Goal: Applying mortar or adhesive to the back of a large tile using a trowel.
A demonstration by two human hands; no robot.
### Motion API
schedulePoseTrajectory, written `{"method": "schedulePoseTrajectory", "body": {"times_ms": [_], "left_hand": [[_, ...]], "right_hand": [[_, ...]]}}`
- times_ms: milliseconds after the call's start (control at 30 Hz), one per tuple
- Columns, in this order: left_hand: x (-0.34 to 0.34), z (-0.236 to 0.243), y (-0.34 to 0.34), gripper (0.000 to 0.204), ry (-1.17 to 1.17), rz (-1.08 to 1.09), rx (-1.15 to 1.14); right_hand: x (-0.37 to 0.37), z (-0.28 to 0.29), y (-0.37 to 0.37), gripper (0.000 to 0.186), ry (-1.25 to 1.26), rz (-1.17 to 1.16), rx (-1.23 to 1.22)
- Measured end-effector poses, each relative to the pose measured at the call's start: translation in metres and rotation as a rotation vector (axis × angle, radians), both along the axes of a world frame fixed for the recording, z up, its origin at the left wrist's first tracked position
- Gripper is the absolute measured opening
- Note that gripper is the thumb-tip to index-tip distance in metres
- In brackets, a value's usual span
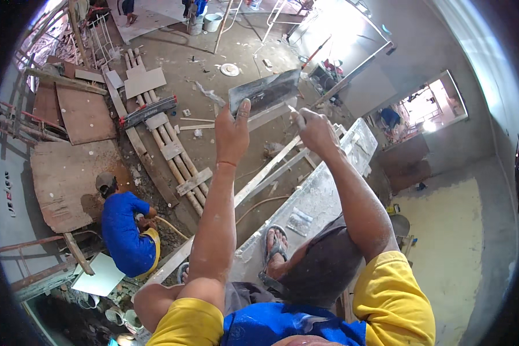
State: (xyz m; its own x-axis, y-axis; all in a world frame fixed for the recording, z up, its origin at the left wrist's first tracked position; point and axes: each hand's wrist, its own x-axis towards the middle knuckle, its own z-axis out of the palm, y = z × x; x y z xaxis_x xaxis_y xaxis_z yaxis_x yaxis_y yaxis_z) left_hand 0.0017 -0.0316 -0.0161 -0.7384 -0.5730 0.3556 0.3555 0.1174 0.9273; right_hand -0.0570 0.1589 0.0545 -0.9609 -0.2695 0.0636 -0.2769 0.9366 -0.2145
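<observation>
In my left hand [233,134] is a wide, flat, grey metal plastering blade [264,92] with darker smears across its face. The thumb presses against its lower left corner and the fingers go behind it. My right hand [317,132] is at the blade's right end, its fingers closed in a pinch. A small pale tip sticks out between them; what it belongs to is hidden. Under the blade runs a pale strip, and I cannot tell whether it is part of the tool. Both arms are stretched out in front of me.
My sandalled foot [275,245] rests on a white-splashed plank platform [343,173]. Down to the left, a person in a blue shirt [127,230] crouches beside a hose. Bamboo poles [170,147], plywood sheets [78,179] and a bucket [212,22] are on the floor.
</observation>
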Motion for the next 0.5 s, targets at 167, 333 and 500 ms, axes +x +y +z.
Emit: {"method": "schedulePoseTrajectory", "body": {"times_ms": [167, 333, 500], "left_hand": [[-0.002, -0.002, -0.002, 0.038, 0.022, -0.006, -0.017], [0.002, 0.002, -0.001, 0.047, -0.055, -0.069, -0.001], [-0.002, -0.003, 0.002, 0.048, -0.034, -0.038, -0.057]], "right_hand": [[-0.003, 0.006, 0.0, 0.037, 0.08, -0.064, 0.039], [0.014, 0.006, -0.012, 0.038, 0.047, 0.019, 0.021], [0.017, 0.004, -0.015, 0.039, 0.004, 0.066, 0.0]]}}
